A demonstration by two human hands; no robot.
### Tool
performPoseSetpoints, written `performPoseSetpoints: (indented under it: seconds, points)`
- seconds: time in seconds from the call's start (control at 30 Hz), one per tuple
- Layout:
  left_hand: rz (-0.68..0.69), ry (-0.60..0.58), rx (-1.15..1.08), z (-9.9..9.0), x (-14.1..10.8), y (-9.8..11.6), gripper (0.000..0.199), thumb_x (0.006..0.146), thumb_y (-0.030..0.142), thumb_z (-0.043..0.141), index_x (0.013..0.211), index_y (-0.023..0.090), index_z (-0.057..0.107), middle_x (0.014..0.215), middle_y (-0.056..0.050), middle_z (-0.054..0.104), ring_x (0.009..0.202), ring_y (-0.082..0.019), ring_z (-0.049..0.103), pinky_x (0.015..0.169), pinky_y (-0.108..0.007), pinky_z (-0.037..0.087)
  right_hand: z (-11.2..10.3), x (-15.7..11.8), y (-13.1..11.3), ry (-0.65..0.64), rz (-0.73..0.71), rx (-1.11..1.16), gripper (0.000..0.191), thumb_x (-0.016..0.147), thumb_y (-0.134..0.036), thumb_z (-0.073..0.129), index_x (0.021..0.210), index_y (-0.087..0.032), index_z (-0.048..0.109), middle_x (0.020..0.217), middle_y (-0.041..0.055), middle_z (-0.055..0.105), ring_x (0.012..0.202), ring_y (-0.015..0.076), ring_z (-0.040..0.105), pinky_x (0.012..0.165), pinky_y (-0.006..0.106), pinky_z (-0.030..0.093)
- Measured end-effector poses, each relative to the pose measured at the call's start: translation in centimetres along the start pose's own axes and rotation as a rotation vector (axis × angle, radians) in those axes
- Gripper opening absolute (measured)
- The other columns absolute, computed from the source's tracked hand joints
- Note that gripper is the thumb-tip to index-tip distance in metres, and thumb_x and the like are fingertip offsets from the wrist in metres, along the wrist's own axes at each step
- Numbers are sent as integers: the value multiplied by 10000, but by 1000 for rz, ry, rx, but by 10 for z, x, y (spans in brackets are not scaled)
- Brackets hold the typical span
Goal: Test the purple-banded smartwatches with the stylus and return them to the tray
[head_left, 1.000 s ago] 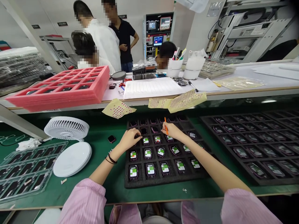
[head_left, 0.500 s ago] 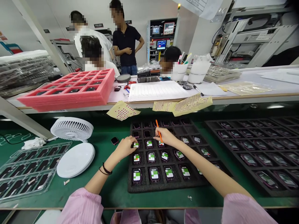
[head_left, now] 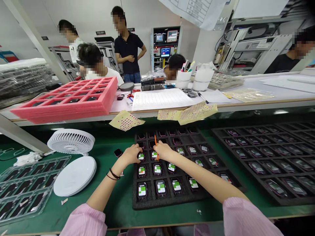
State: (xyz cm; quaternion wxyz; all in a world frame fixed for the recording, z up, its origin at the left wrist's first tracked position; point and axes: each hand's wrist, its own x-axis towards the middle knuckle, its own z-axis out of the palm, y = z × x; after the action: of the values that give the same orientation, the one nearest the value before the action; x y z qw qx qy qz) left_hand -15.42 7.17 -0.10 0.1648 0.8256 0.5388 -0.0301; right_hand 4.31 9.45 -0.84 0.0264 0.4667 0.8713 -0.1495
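A black foam tray [head_left: 162, 202] holds rows of smartwatches, many with lit green-and-white screens. My left hand [head_left: 130, 154] rests at the tray's left edge, its bent fingers apart. Its fingertips touch or hover just beside a lit smartwatch [head_left: 141, 157] in the left column; the exact contact is hard to see. My right hand [head_left: 164, 151] pinches a thin orange stick [head_left: 155, 141], perhaps a pen or stylus. The stick's lower end is over the second column, by another lit smartwatch [head_left: 154, 155]. Part of the tray is hidden under my right forearm.
A dark smartwatch [head_left: 118, 152] lies left of the tray, near a white fan [head_left: 75, 177]. Clear trays [head_left: 29, 186] are at the far left, and a second black tray [head_left: 248, 170] at right. Above runs a shelf with a pink foam tray [head_left: 66, 108]. Coworkers are behind it.
My right hand has moved left with the orange stick, from the third column to the second. My left hand stays by the same smartwatch. The camera view has shifted slightly.
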Motion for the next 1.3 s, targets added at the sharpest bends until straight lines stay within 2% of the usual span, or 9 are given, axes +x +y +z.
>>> performPoseSetpoints:
  seconds: [0.17,0.37,0.53,0.63,0.7,0.8,0.9,1.1,1.3]
  points:
    - [112,63,-157,3,-2,-12,399,562,158,708,936,182,572,1021,-60,556,1008,-259,543,841,-349,472,-1,1,11,41,-31,145,404,484,-225,881,805,-152,649,924,154,685,1012,348,562,778,411,484]
    - [144,211,-420,4,-6,-17,366,662,220,675,971,185,483,1035,-60,577,937,-200,581,779,-319,485,4,-14,29,233,-64,511,418,584,-275,811,910,-167,572,911,73,641,901,247,618,801,408,505]
    - [115,271,-1141,-12,6,12,535,599,289,781,976,194,414,840,-9,615,634,-112,577,511,-199,400,-16,-25,38,274,-130,964,471,685,-353,736,1041,-190,474,908,39,613,710,163,659,555,289,543]
    - [111,301,-1333,-23,11,39,604,585,287,810,1065,184,458,884,-33,632,633,-106,573,482,-186,362,-32,-37,40,282,-185,1468,551,599,-291,817,1044,-206,503,883,11,591,607,118,626,434,211,475]
    - [126,324,-1367,-27,13,54,608,625,294,795,1135,188,481,989,-68,635,709,-125,600,513,-198,389,-39,-45,42,287,-171,1616,540,596,-244,829,1049,-207,537,852,-2,585,568,105,615,398,190,444]
    - [150,336,-1353,-26,12,69,549,711,353,730,1180,204,487,1056,-82,622,771,-149,626,533,-209,415,-40,-54,44,270,-121,1621,461,680,-275,784,1076,-202,557,843,13,601,622,152,674,423,211,487]
    - [138,354,-1320,-25,10,76,452,754,379,684,1127,189,514,1037,-74,623,709,-126,620,506,-200,395,-37,-57,46,264,-115,1581,433,708,-328,763,1071,-194,569,802,11,606,642,195,707,440,234,519]
    - [94,399,-1225,-28,2,82,313,852,426,550,1017,161,575,792,-25,631,534,-85,550,412,-190,289,-35,-59,43,354,-66,1501,323,812,-453,629,946,-163,583,648,-21,579,451,145,644,344,203,453]
    - [129,407,-1220,-28,-3,82,351,821,440,601,1037,165,567,916,-52,648,604,-98,570,467,-197,399,-40,-64,39,254,-203,1505,316,808,-365,651,1049,-190,548,831,21,609,626,180,704,425,226,519]
